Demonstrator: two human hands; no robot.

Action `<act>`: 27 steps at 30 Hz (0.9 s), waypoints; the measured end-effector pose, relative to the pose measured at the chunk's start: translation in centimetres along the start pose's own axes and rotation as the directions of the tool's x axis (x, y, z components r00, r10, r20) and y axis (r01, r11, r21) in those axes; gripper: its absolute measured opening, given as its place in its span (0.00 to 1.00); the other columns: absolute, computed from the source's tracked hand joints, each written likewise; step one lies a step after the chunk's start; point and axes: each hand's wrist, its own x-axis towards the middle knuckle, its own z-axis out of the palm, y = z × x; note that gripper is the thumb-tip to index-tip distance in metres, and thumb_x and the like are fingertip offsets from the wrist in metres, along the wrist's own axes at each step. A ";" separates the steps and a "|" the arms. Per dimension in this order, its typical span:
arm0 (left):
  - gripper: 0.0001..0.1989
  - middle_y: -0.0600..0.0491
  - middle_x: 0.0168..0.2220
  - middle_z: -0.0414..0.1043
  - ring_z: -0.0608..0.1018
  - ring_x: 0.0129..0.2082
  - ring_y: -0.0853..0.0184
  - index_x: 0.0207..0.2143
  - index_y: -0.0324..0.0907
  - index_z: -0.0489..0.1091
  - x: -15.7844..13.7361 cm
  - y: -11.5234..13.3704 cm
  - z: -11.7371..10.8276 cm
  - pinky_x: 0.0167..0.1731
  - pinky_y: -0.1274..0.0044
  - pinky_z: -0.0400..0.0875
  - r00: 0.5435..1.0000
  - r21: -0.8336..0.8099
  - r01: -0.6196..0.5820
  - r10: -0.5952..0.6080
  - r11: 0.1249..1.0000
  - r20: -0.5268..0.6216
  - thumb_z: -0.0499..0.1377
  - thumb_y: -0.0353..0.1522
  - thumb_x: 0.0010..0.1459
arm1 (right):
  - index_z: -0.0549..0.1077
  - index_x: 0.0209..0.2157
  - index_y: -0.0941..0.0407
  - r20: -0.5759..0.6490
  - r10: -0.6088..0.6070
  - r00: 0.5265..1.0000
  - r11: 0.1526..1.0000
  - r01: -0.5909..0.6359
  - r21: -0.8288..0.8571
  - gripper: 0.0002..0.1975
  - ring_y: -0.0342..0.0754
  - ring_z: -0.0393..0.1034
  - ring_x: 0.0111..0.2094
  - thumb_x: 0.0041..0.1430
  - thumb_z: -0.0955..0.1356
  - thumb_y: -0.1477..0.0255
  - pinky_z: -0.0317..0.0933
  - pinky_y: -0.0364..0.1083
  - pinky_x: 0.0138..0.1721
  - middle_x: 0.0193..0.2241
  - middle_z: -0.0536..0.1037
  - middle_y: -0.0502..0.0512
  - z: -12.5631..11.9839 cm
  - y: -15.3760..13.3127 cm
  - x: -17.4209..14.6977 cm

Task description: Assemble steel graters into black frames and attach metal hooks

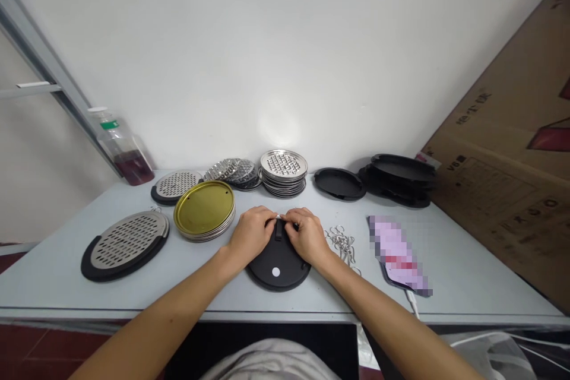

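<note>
A round black plastic disc with a white dot lies on the table in front of me. My left hand and my right hand meet at its far edge, by a narrow raised tab. Both are closed in a pinch on a small shiny metal piece, mostly hidden by the fingertips. Just right of my right hand lies a loose pile of metal rings with hooks. To the left of my left hand sits a stack of round metal plates, the top one gold-coloured.
Slotted metal discs with black rims lie at left. Behind stand stacked grater plates and black round holders. A phone on a cable is at right, beside a large carton. A bottle stands back left.
</note>
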 end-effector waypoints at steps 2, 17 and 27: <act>0.11 0.49 0.38 0.78 0.78 0.39 0.61 0.39 0.41 0.77 -0.3 0.2 0.1 0.44 0.70 0.73 1.000 0.007 0.009 -0.009 1.000 0.011 0.58 0.22 0.57 | 0.79 0.34 0.55 0.002 -0.007 1.000 1.000 0.007 -0.003 0.14 0.51 0.70 0.37 0.53 0.65 0.84 0.64 0.49 0.43 0.33 0.80 0.54 0.0 0.0 0.1; 0.10 0.49 0.40 0.78 0.78 0.41 0.61 0.43 0.43 0.77 -1.1 0.0 0.6 0.46 0.69 0.72 1.000 -0.081 0.005 -0.006 0.997 -0.015 0.64 0.30 0.56 | 0.78 0.35 0.57 -0.020 -0.001 1.000 0.999 0.001 -0.038 0.13 0.53 0.65 0.39 0.54 0.63 0.83 0.61 0.50 0.42 0.32 0.75 0.57 0.4 0.0 -0.4; 0.11 0.49 0.43 0.79 0.78 0.43 0.61 0.44 0.43 0.77 -1.2 -0.2 0.7 0.47 0.68 0.73 0.999 -0.103 -0.027 0.024 0.994 -0.023 0.64 0.30 0.57 | 0.75 0.30 0.55 -0.044 0.041 0.998 0.998 -0.042 -0.037 0.11 0.52 0.64 0.37 0.52 0.64 0.83 0.60 0.49 0.39 0.29 0.73 0.55 0.5 -0.1 -0.3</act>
